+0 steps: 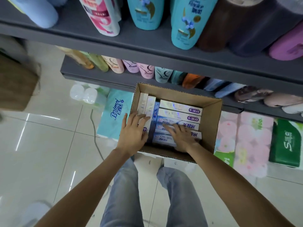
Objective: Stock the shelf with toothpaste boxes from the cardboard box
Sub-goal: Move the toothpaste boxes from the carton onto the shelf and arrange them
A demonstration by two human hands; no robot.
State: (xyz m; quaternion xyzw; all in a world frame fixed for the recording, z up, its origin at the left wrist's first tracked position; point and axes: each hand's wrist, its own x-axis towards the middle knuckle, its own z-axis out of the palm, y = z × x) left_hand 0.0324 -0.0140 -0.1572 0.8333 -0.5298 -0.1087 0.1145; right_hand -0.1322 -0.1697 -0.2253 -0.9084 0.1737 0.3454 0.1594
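Both hands [133, 133] inside cardboard box [211, 125]

The left hand [133, 133] covered the near ends of the upright toothpaste boxes [148, 104] at the left wall of the cardboard box [211, 122]; the right hand [181, 136] hid parts of the flat-lying boxes [180, 108], its fingertips blurred. Whether either hand gripped a box could not be told. Shampoo bottles [184, 22] on the upper shelf [147, 45] were cut off by the top edge. A brown object [16, 82] at the left edge was blurred.
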